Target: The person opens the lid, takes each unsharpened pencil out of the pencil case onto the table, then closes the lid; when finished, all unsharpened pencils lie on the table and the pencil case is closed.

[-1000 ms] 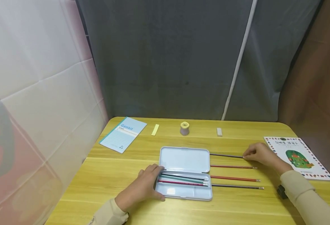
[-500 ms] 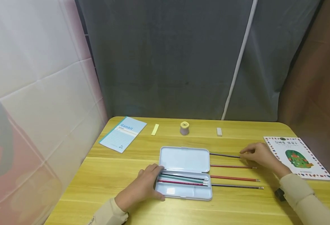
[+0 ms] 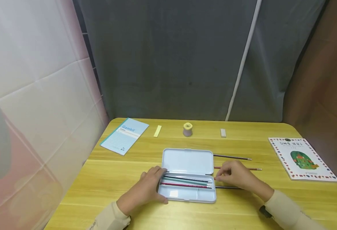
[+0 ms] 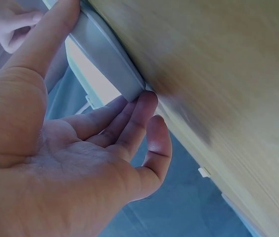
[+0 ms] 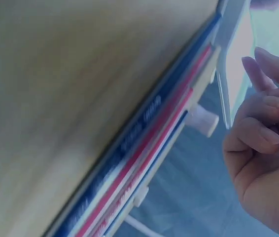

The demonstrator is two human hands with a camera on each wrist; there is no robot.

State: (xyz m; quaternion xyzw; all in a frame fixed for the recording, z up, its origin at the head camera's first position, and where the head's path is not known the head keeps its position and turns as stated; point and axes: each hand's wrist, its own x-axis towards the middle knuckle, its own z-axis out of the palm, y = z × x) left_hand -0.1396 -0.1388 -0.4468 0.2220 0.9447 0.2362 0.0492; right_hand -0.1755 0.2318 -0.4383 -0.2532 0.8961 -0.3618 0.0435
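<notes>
A white pencil case (image 3: pixel 187 161) lies with its lid folded back, its tray holding a dark, a green (image 3: pixel 185 180) and a red pencil (image 3: pixel 185 185). My left hand (image 3: pixel 145 188) holds its left end, thumb at the near corner and fingertips at the far side; the left wrist view shows thumb and fingers touching the case (image 4: pixel 105 54). Over the case's right edge hovers my right hand (image 3: pixel 238 175), fingers loosely bent around nothing. Beneath and beside it lie a far dark pencil (image 3: pixel 233 157), a red pencil (image 3: pixel 255 169), another red one mostly hidden, and a near dark pencil (image 3: pixel 227 187).
Along the back of the wooden table (image 3: pixel 128 207) are a blue notebook (image 3: pixel 125 135), a yellow strip (image 3: pixel 157 131), a yellow-and-grey spool-shaped object (image 3: pixel 187 129) and a white eraser (image 3: pixel 223 133). A picture-covered book (image 3: pixel 303 159) lies at the right edge.
My right hand has left the end of the far dark pencil, moving left and nearer to the case's right edge. The left hand stays on the case.
</notes>
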